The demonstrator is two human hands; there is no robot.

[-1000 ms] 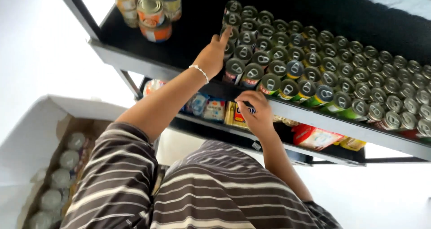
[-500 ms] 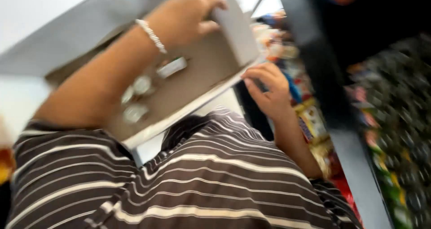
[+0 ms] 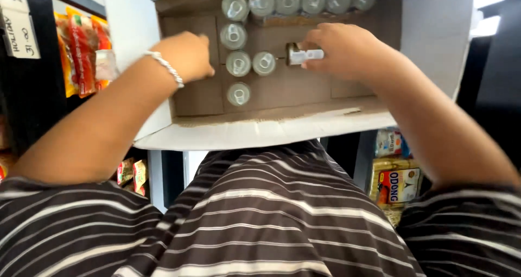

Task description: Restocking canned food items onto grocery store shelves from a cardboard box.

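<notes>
An open cardboard box, white outside and brown inside, sits in front of my chest. Several silver-topped cans stand upright in it, a row along the far wall and a few more at the left. My left hand, with a beaded bracelet on the wrist, reaches in by the left wall, just left of the cans. Its fingers are curled and hidden. My right hand is inside at the middle, closed on a small white tool with a metal end that points at the cans.
Red and orange snack packets hang on a dark shelf at the left, with white price tags above. Yellow packets lie low on the right. My striped shirt fills the bottom of the view.
The view swung from the shelf of stacked cans down to the box. Both hands left the shelf and now reach inside the box.
</notes>
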